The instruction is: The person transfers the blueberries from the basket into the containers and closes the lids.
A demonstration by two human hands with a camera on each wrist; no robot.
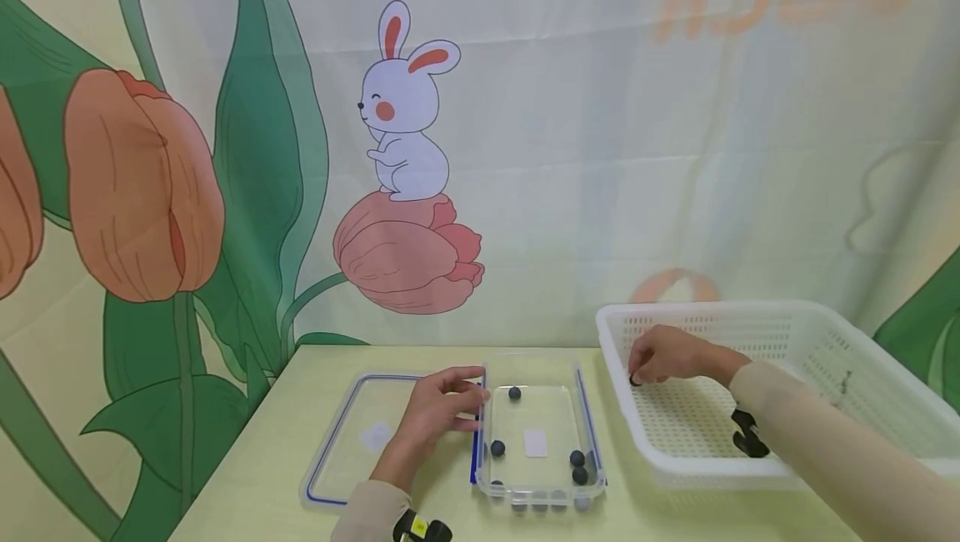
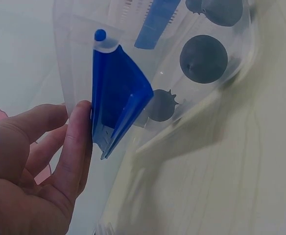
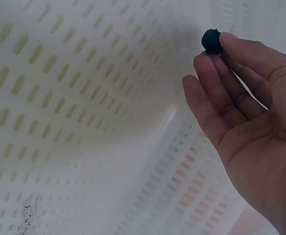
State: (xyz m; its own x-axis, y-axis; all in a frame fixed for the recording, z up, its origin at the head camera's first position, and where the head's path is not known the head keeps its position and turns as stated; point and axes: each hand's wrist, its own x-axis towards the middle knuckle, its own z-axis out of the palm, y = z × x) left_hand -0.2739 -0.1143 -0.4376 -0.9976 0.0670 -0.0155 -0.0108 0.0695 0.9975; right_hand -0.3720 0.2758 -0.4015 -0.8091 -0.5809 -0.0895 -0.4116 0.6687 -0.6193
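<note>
Closest to my head camera, my left hand (image 1: 435,413) rests on the table, its straight fingers (image 2: 77,142) touching the blue clasp (image 2: 118,105) on the left wall of the clear container (image 1: 536,488); they lie relaxed, clamped on nothing. In that container I count several dark blue balls (image 1: 577,467), one near the far wall, one at the left, and two together at the near right corner. Just left of it, under my wrist, the blue-rimmed lid (image 1: 337,450) lies flat on the pale green table (image 1: 255,475).

My right hand (image 1: 667,356) is inside the white perforated basket (image 1: 750,313), near its left wall. Its fingertips (image 3: 233,44) touch a single dark ball (image 3: 211,41); from the wrist view I cannot tell whether it is pinched or merely touched. The basket sits just right of the container. Behind everything hangs a backdrop with a rabbit (image 1: 401,104) on a tulip.
</note>
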